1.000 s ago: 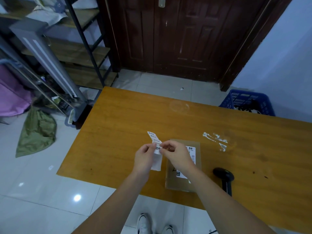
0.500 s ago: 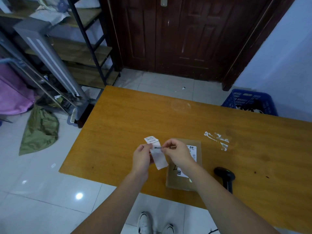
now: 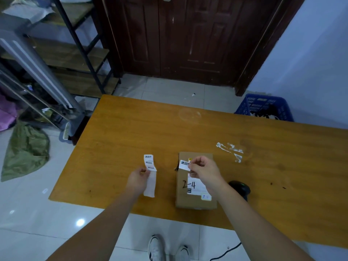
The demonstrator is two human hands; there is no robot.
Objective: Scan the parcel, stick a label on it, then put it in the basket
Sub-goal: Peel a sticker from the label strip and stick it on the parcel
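A flat brown cardboard parcel point(image 3: 195, 201) marked "2-4" lies near the front edge of the wooden table point(image 3: 143, 132). My right hand point(image 3: 204, 169) pinches a small white label point(image 3: 185, 164) just above the parcel's far left corner. My left hand point(image 3: 138, 177) holds the label strip point(image 3: 150, 175) upright, to the left of the parcel. A black barcode scanner point(image 3: 241, 188) lies right of the parcel, partly behind my right forearm. The blue basket point(image 3: 263, 104) stands on the floor past the table's far right.
White tape scraps point(image 3: 230, 149) stick to the table right of the parcel. A metal shelf rack point(image 3: 81, 49) and a green bag point(image 3: 26, 149) are at the left. A dark wooden door point(image 3: 188, 38) is behind the table. My shoes point(image 3: 167, 249) show below.
My hands have parted: the right one peeled a label off the strip and carried it right over the parcel, while the left keeps the strip out at the left.
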